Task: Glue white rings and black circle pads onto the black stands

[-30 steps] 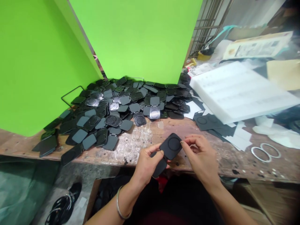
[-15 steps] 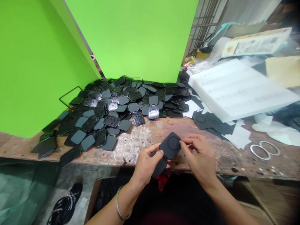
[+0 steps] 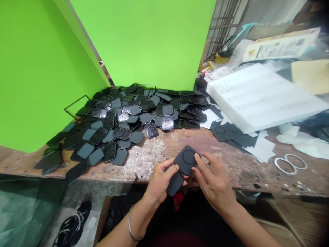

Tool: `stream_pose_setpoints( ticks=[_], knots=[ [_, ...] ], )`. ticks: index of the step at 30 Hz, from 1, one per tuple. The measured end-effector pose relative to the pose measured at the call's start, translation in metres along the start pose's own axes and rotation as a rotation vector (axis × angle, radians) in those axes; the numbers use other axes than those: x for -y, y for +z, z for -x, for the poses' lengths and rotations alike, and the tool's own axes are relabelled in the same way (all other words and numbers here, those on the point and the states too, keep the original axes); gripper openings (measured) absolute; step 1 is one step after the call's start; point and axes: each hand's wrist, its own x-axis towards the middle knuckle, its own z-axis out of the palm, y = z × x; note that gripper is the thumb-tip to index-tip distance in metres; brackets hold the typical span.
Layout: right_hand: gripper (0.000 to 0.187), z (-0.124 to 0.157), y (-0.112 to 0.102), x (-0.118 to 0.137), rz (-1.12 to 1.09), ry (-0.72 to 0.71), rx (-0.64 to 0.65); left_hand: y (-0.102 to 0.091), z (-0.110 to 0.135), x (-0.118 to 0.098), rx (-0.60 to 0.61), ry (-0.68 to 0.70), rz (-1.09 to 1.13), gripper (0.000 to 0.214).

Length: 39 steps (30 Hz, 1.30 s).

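Clamping the hinged black two-panel piece (image 3: 185,160) near its hinge between thumb and fingers, the left hand (image 3: 157,182) leaves the upper panel's ringed face bare, a hold that probably steadies it against the other hand's touch; the right hand (image 3: 216,183) has index finger and thumb at that panel's right corner, and I cannot tell whether they pinch or press. Beyond the left hand, similar pieces (image 3: 124,132) heap against green boards (image 3: 154,44), perhaps there to contain them on the workbench (image 3: 190,136); right of the right hand lie two silver rings (image 3: 276,164), and beyond it a white foam slab (image 3: 264,97)
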Motion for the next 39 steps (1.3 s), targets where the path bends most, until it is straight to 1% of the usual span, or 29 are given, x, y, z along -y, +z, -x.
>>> stream_pose_setpoints(
  ticks=[2,4,6,9,10,12,14,15,18,20,21,22,24,26,27,28,29,30,31,32,33,34,35,36,37,38,39],
  knots=[
    [0.043,0.004,0.0,0.003,-0.003,0.05,0.039,0.001,-0.002,0.003,-0.012,-0.008,0.016,0.041],
    [0.042,0.007,-0.001,0.008,-0.007,0.056,0.079,0.003,-0.004,0.007,-0.033,-0.009,0.03,0.038],
    [0.043,0.01,-0.001,0.014,-0.034,0.023,0.121,0.005,-0.005,0.009,-0.074,0.013,0.04,0.037],
    [0.044,0.009,-0.001,0.017,-0.072,-0.026,0.176,0.007,-0.006,0.011,-0.126,0.053,0.036,0.043],
    [0.044,0.007,0.0,0.016,-0.071,-0.03,0.185,0.007,-0.006,0.012,-0.115,0.045,0.03,0.044],
    [0.041,0.001,0.004,0.007,-0.055,0.005,0.183,0.008,-0.005,0.011,-0.054,0.003,0.01,0.045],
    [0.037,-0.006,0.008,-0.006,-0.044,0.075,0.177,0.008,-0.003,0.011,-0.002,-0.039,-0.002,0.05],
    [0.036,-0.009,0.011,-0.012,-0.051,0.112,0.179,0.009,-0.003,0.01,0.004,-0.051,-0.003,0.053],
    [0.037,-0.016,0.016,-0.025,-0.148,0.24,0.164,0.009,-0.001,0.011,-0.042,-0.038,0.011,0.054],
    [0.039,-0.021,0.016,-0.022,-0.306,0.369,0.157,0.007,0.002,0.012,-0.048,-0.005,0.01,0.05],
    [0.039,-0.023,0.014,-0.018,-0.41,0.449,0.182,0.005,0.004,0.011,-0.036,0.01,0.0,0.048],
    [0.04,-0.025,0.013,-0.011,-0.523,0.535,0.234,0.002,0.007,0.01,-0.013,0.019,-0.016,0.047],
    [0.047,-0.027,0.01,0.005,-0.723,0.709,0.376,-0.008,0.015,0.004,0.047,0.023,-0.066,0.046],
    [0.055,-0.026,0.011,0.02,-0.811,0.841,0.469,-0.029,0.025,-0.005,0.102,0.013,-0.145,0.043],
    [0.058,-0.025,0.013,0.025,-0.818,0.875,0.477,-0.044,0.031,-0.01,0.136,0.0,-0.201,0.04],
    [0.059,-0.023,0.016,0.027,-0.805,0.886,0.466,-0.063,0.037,-0.015,0.169,-0.024,-0.267,0.037],
    [0.06,-0.021,0.02,0.027,-0.778,0.878,0.44,-0.087,0.044,-0.017,0.216,-0.064,-0.343,0.033],
    [0.061,-0.019,0.024,0.024,-0.745,0.855,0.408,-0.113,0.052,-0.018,0.268,-0.121,-0.432,0.029],
    [0.062,-0.017,0.029,0.02,-0.708,0.819,0.375,-0.142,0.06,-0.016,0.291,-0.188,-0.509,0.03],
    [0.063,-0.015,0.033,0.014,-0.669,0.769,0.349,-0.173,0.068,-0.011,0.325,-0.312,-0.558,0.034],
    [0.063,-0.013,0.037,0.009,-0.632,0.706,0.332,-0.203,0.077,-0.002,0.266,-0.411,-0.56,0.04],
    [0.062,-0.012,0.04,0.004,-0.601,0.636,0.32,-0.231,0.087,0.009,0.142,-0.491,-0.518,0.046],
    [0.061,-0.01,0.043,0.0,-0.577,0.565,0.314,-0.256,0.096,0.022,0.06,-0.501,-0.504,0.051],
    [0.058,-0.009,0.045,-0.003,-0.56,0.498,0.308,-0.277,0.106,0.036,-0.008,-0.49,-0.496,0.056],
    [0.056,-0.008,0.046,-0.005,-0.546,0.439,0.299,-0.293,0.116,0.051,-0.086,-0.466,-0.487,0.06],
    [0.054,-0.007,0.048,-0.005,-0.532,0.393,0.287,-0.304,0.125,0.065,-0.168,-0.429,-0.483,0.064],
    [0.052,-0.006,0.049,-0.004,-0.517,0.357,0.275,-0.311,0.133,0.079,-0.238,-0.401,-0.487,0.068]
  ],
)
